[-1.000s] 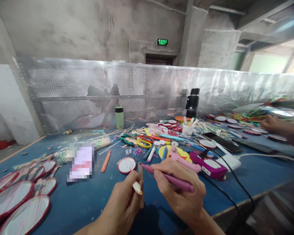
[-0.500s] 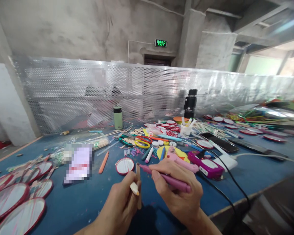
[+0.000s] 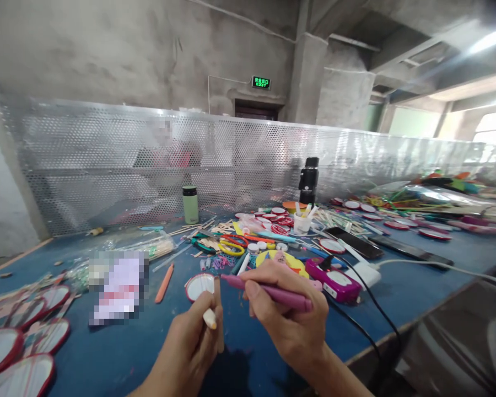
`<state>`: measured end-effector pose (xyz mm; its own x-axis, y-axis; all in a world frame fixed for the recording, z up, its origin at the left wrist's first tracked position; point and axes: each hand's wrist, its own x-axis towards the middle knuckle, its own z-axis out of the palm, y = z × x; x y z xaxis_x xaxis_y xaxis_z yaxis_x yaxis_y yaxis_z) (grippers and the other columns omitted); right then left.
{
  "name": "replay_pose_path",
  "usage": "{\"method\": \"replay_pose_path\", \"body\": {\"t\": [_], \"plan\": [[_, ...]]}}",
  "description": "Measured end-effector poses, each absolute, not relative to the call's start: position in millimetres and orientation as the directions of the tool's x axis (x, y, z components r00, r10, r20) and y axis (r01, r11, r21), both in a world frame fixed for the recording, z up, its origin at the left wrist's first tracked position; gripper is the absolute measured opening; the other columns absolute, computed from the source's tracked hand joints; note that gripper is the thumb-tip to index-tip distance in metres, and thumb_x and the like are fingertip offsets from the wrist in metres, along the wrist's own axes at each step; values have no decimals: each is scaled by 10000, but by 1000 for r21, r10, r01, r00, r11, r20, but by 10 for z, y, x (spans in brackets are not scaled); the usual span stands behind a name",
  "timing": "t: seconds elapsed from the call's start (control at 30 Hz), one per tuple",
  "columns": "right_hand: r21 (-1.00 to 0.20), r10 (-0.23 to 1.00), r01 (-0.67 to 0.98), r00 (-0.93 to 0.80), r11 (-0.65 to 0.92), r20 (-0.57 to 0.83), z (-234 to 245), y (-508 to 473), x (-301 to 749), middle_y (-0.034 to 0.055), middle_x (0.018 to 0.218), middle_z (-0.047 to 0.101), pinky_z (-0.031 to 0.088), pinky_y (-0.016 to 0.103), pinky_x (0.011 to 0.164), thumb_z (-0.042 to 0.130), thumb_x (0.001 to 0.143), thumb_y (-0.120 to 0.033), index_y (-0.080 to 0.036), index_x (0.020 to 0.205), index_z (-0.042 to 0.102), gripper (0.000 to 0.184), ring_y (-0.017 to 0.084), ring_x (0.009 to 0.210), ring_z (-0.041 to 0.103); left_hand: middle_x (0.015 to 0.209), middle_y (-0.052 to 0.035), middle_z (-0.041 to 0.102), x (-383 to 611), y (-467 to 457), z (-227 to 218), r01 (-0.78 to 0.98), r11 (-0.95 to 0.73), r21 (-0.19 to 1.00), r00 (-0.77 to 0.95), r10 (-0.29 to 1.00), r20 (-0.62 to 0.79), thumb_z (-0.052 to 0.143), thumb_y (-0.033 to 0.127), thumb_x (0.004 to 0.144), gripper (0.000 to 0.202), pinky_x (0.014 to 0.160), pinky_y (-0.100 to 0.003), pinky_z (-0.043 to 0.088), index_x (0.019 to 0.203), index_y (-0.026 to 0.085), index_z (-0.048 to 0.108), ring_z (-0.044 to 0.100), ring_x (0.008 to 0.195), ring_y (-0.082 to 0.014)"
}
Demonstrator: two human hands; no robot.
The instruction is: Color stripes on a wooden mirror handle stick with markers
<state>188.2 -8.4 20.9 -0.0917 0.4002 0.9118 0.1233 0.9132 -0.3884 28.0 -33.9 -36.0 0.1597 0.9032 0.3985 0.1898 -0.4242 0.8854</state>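
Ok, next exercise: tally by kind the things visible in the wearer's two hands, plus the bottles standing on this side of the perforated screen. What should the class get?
Markers: 2 (pink marker, white marker)
Sticks: 1 (wooden craft stick)
Bottles: 2 (green bottle, black bottle)
Total: 5

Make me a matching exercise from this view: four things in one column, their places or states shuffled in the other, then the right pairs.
Column one
1) right hand
2) left hand
3) black flask
4) exit sign

Column two
A) holds a flat wooden stick
B) lit green, above a doorway
C) holds a pink marker
D) upright before the perforated screen

Right pairs: 1-C, 2-A, 3-D, 4-B
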Motion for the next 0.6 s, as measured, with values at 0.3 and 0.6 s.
{"method": "replay_pose_path", "body": {"t": [0.3,0.6], "plan": [[-339,355,176,-68,924,933,55,-53,1818,-6,656,660,495,210,534,595,849,-71,-163,838,695,137,94,544,604,635,72,382,242,-251,-432,186,-459,869,151,887,436,365,469,1013,335,490,-196,303,786,224,400,321,535,-96],[-282,305,226,-75,933,949,58,-78,1814,-8,688,675,511,205,567,586,855,-63,-175,859,687,151,95,565,620,617,79,370,278,-268,-426,161,-427,890,190,898,397,368,488,1010,336,479,-198,261,809,223,415,303,524,-96]]}}
